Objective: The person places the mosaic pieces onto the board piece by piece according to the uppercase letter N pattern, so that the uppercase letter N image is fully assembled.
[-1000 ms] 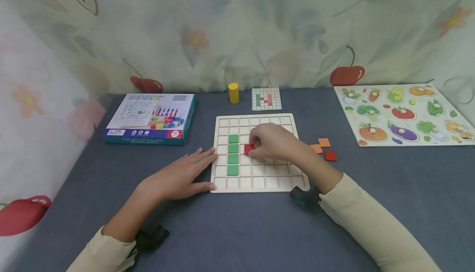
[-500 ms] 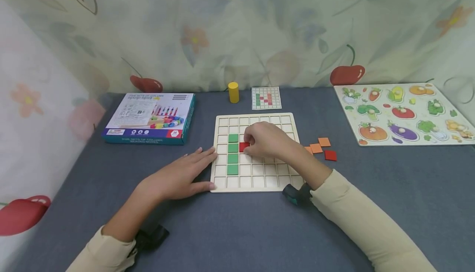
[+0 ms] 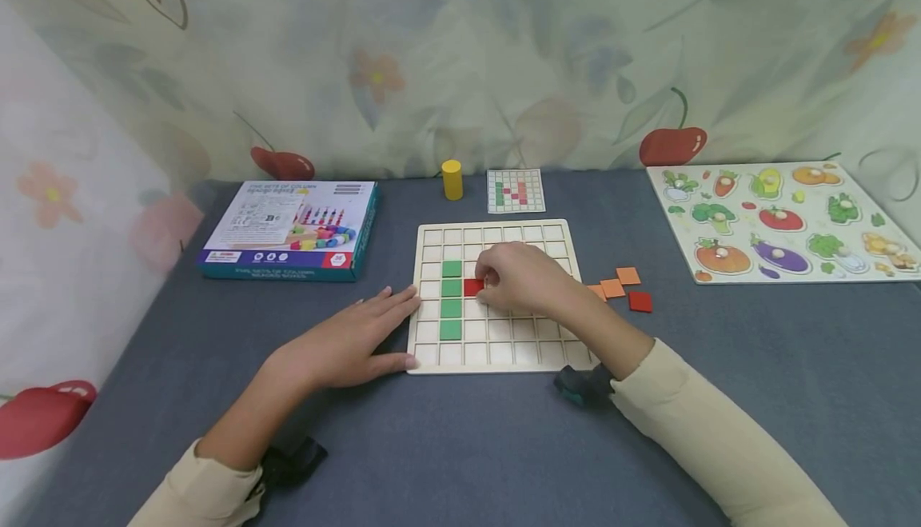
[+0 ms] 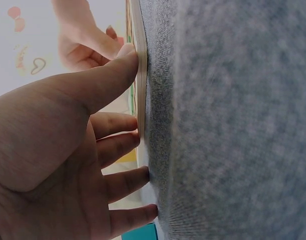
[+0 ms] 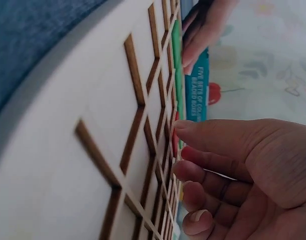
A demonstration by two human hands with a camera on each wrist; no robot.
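A wooden grid board [image 3: 504, 368] lies flat on the dark cloth. Several green square tiles [image 3: 451, 309] stand in one column of its cells. My right hand [image 3: 521, 275] is over the board, thumb and forefinger pinching a red square tile [image 3: 472, 287] at the cell beside the second green tile from the top. The right wrist view shows the thumb on the red tile [image 5: 176, 135], seen nearly edge-on. Along the board's left edge rests my left hand [image 3: 360, 339], fingers extended and thumb touching the rim; the left wrist view shows this hand [image 4: 67, 145] too.
Right of the board lie orange tiles [image 3: 628, 276], one partly behind the right arm, and another red tile [image 3: 640, 301]. A small pattern card [image 3: 516, 191] and yellow cylinder [image 3: 452, 181] are behind it. A boxed set [image 3: 288, 227] sits left, a vegetable puzzle board [image 3: 784, 223] right.
The right hand has shifted slightly left with the red tile, bringing it beside the green column. Over the last half second it has barely moved. My left hand stays in place.
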